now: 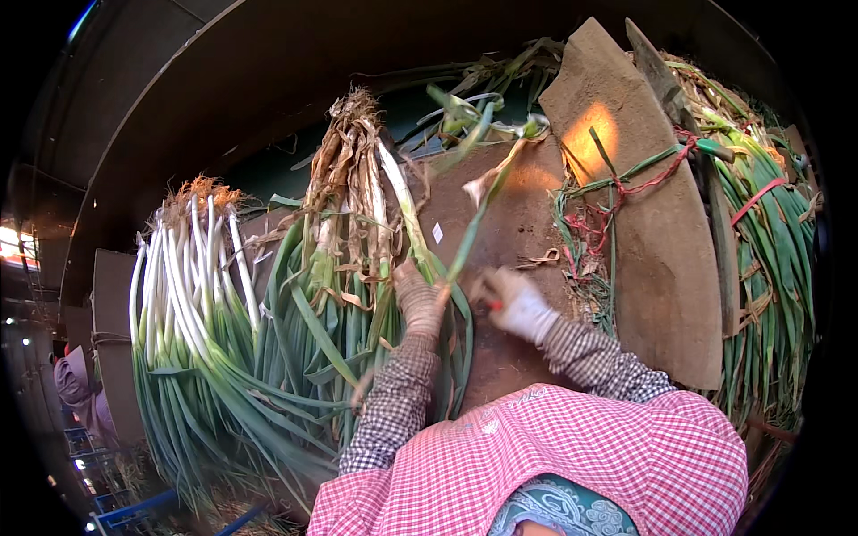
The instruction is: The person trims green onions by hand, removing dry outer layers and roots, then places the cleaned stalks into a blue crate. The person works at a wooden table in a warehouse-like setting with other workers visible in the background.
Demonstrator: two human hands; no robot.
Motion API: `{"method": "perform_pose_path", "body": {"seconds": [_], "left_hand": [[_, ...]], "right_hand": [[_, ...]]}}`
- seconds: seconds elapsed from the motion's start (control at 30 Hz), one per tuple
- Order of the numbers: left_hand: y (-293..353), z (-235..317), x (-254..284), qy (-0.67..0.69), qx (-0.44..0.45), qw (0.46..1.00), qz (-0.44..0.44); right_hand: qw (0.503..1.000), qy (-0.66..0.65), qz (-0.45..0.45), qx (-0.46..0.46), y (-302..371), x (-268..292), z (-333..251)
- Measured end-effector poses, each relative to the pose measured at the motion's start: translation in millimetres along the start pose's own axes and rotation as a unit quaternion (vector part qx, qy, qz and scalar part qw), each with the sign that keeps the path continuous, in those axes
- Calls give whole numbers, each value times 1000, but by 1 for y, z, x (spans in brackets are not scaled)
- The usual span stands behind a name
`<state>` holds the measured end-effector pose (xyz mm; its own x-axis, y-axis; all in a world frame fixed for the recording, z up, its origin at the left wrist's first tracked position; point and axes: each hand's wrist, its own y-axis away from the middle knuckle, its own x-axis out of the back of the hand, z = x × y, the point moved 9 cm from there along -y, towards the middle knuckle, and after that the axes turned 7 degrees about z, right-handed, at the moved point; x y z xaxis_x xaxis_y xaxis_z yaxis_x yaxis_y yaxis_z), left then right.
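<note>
At the far left edge of the frame, low down, another person's covered head [71,380] shows beside a blue crate [125,516]. Left of centre lies a bundle of cleaned green onions [192,295] with white stalks, their roots pointing to the upper left. Just to its right lies a bundle of untrimmed green onions [344,259] wrapped in dry brown outer leaves.

At centre, my left hand [418,299], in a brownish glove, is clamped around the lower part of a single green onion [483,201]; the stalk rises blurred toward the upper centre of the frame. Just right of it, my right hand [517,302], in a white glove, is closed on a small red-handled tool [493,305] near the stalk.

Both hands are over a brown board [518,223]. Farther right, a curved brown slab [657,232] carries red and green ties [617,192]. At the right edge lies a heap of green leaves [773,250].
</note>
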<state>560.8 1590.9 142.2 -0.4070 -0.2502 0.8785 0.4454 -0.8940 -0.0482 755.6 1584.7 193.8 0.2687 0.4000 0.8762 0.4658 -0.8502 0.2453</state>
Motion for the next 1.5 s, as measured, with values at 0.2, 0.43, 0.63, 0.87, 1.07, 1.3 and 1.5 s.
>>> {"method": "perform_pose_path", "body": {"seconds": [0.2,0.43,0.63,0.87,1.07,1.3,1.5], "left_hand": [[-11,13,-1,-68,81,987,-122],[-7,-18,-28,118,116,985,-56],[16,-12,-12,272,166,941,-112],[38,-26,23,173,78,976,-107],[98,-44,40,245,92,940,-217],[130,-51,44,605,268,675,-325],[72,-34,52,406,219,852,-247]], "right_hand": [[991,-123,44,20,-6,-11,13],[994,-101,-8,36,20,-29,6],[993,-95,-11,64,27,-26,-2],[997,-40,-30,59,28,-36,-34],[995,-38,92,7,-77,-12,-32],[995,-51,22,-81,-169,14,-16],[979,-171,104,-21,-63,27,-26]]}}
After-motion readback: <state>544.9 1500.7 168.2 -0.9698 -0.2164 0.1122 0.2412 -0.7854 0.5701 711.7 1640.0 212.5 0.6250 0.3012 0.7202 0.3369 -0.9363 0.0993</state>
